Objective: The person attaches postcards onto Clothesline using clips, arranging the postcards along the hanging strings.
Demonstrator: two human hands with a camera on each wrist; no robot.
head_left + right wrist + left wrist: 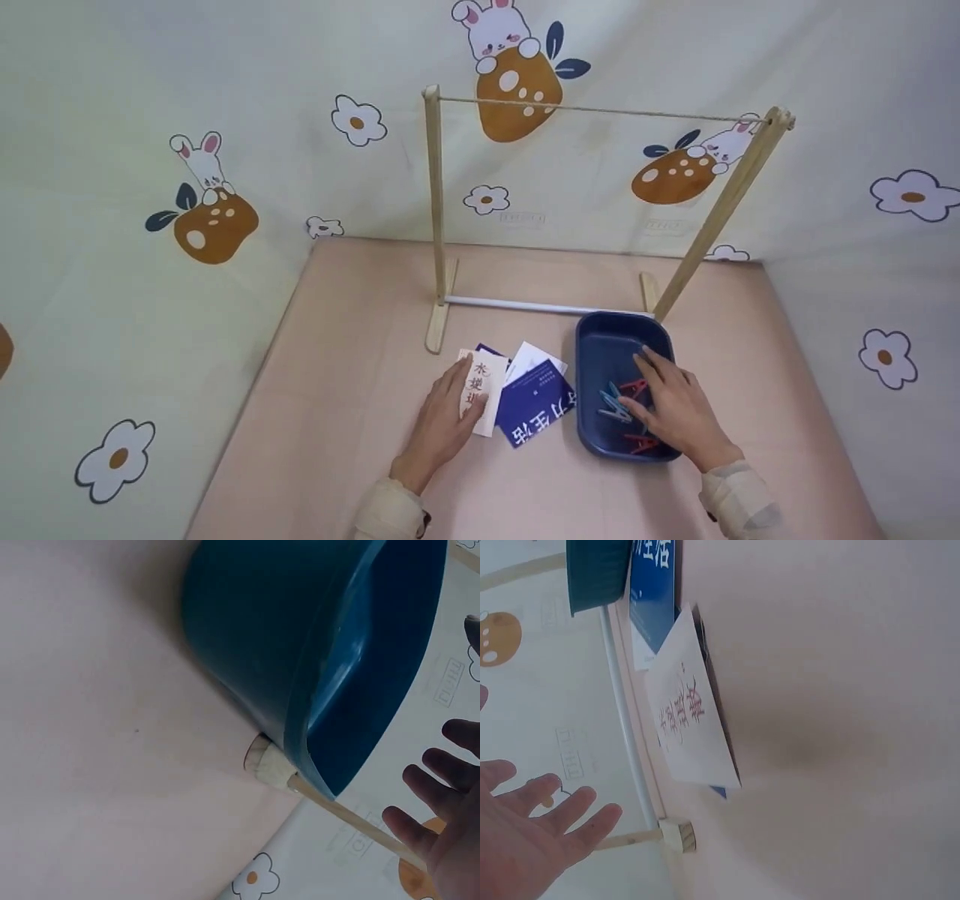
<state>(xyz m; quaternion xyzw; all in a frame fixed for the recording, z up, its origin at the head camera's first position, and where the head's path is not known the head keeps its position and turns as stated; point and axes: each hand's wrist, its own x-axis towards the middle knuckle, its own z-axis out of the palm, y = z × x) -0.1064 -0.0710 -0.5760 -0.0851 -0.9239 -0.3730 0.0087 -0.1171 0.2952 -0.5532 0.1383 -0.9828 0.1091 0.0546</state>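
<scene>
My left hand [442, 416] hovers at the left edge of a white card with reddish-brown characters [484, 390]. In the left wrist view that hand's fingers [570, 814] are spread and apart from the card. Beside it, a dark blue card with white characters [534, 405] overlaps another white card [531, 358]. Over the right side of a dark blue plastic basin [589, 435] is my right hand [679, 409], its fingers loosely spread and holding nothing visible. Red clothespins [641, 444] and light blue clothespins [615, 405] lie inside the basin, partly hidden by that hand.
Behind the cards and basin stands a wooden frame [435, 195] with a string [600, 110] tied across its top and a white rod [517, 304] low down. A pink tabletop [322, 375] lies beneath everything. Patterned cloth walls [285, 75] enclose it.
</scene>
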